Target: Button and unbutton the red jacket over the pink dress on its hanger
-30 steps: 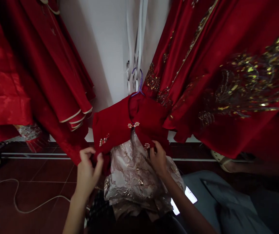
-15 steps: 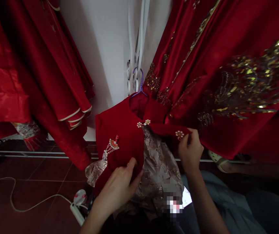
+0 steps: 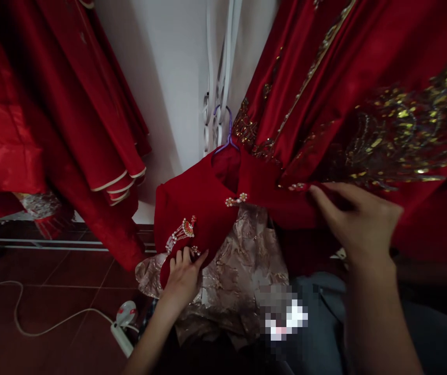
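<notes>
A red jacket (image 3: 196,192) with pearl flower fasteners hangs from a purple hanger (image 3: 228,141). A pearl flower clasp (image 3: 236,199) joins its front near the neck. Below that the two front panels are spread apart, showing a shiny beige brocade garment (image 3: 247,255) beneath. My left hand (image 3: 184,276) is closed on the lower edge of the left panel, just below a beaded fan ornament (image 3: 187,227). My right hand (image 3: 364,219) pinches the edge of the other panel beside its flower trim (image 3: 297,186) and holds it out to the right.
Red garments (image 3: 102,120) hang at the left, and a sequinned red gown (image 3: 403,120) hangs close on the right. A white metal frame (image 3: 227,57) stands behind the hanger. A power strip (image 3: 121,337) with a white cable lies on the tiled floor (image 3: 67,271).
My right hand has pulled its panel farther right and slightly up. My left hand has moved left and down with the other panel, so more brocade shows between them.
</notes>
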Demonstrator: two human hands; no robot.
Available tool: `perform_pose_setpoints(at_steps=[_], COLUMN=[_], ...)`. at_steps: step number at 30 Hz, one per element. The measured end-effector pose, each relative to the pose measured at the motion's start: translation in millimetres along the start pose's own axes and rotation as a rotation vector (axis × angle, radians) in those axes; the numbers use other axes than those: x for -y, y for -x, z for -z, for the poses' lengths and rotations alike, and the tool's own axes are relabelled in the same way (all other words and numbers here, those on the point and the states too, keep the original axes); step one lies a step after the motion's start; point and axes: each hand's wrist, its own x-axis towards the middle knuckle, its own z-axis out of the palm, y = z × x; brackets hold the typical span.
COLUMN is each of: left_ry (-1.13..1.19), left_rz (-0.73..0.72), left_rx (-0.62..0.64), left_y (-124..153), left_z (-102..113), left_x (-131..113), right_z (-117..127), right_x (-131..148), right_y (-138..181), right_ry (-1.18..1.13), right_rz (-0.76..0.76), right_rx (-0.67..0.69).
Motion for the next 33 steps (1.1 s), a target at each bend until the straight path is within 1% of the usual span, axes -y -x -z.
perform_pose_setpoints(at_steps=[1, 2, 4, 6, 9, 11, 12, 15, 17, 19, 20, 22, 23, 24, 26, 28, 29, 31, 33], left_ry=[-0.001, 0.001, 0.015, 0.036, 0.063, 0.082, 0.101, 0.196, 0.268, 0.322, 0.342, 0.365, 0.363, 0.346, 0.272, 0.205, 0.206, 0.301, 0.465], left_rz=[0.01, 0.02, 0.021, 0.003, -0.026, -0.053, -0.068, -0.089, -0.084, -0.086, -0.086, -0.086, -0.094, -0.107, -0.146, -0.183, -0.201, -0.269, -0.356], left_rx=[-0.02, -0.045, -0.096, -0.139, -0.195, -0.235, -0.255, -0.298, -0.308, -0.321, -0.34, -0.381, -0.383, -0.359, -0.243, -0.103, -0.045, 0.043, 0.075], left_y=[-5.8, -11.7, -21.6, -27.7, -29.3, -27.3, -25.9, -20.1, -15.1, -9.7, -7.2, -3.0, -1.3, 0.3, 4.3, 10.4, 13.9, 19.2, 17.9], left_z=[-4.2, -8.3, -14.8, -18.8, -22.4, -24.7, -25.7, -25.1, -19.9, -11.8, -7.7, -2.3, -1.7, -2.4, -5.6, -5.6, -2.4, 11.7, 32.3], left_x=[1.1, 2.3, 4.8, 6.8, 9.0, 11.8, 14.0, 22.4, 25.7, 23.7, 20.5, 10.8, 5.5, 0.5, -6.3, -7.8, -6.6, -1.4, 6.6], right_z=[6.9, 12.3, 16.8, 12.3, -7.2, -24.4, -33.3, -57.2, -68.3, -74.2, -75.3, -75.4, -75.2, -75.4, -77.8, -83.4, -87.0, -94.0, -98.6], right_x=[9.3, 18.8, 35.8, 47.8, 62.1, 74.2, 81.2, 101.2, 110.3, 116.3, 118.9, 124.9, 128.5, 132.4, 140.2, 146.1, 148.0, 149.6, 149.1], right_y=[-4.7, -7.4, -6.2, 3.6, 32.0, 55.9, 67.6, 94.2, 101.5, 101.4, 99.7, 95.1, 93.1, 91.4, 89.7, 90.1, 90.8, 92.2, 92.1], right_ry=[0.023, 0.046, -0.003, -0.199, -0.585, -0.711, -0.709, -0.59, -0.517, -0.492, -0.494, -0.501, -0.506, -0.517, -0.579, -0.663, -0.701, -0.778, -0.877], right_rz=[-0.004, -0.013, -0.11, -0.218, -0.317, -0.33, -0.317, -0.322, -0.339, -0.341, -0.331, -0.308, -0.3, -0.291, -0.266, -0.231, -0.228, -0.273, -0.347], right_rx=[-0.015, 0.004, 0.13, 0.346, 0.713, 0.843, 0.894, 0.896, 0.838, 0.787, 0.783, 0.808, 0.825, 0.838, 0.827, 0.758, 0.709, 0.588, 0.48])
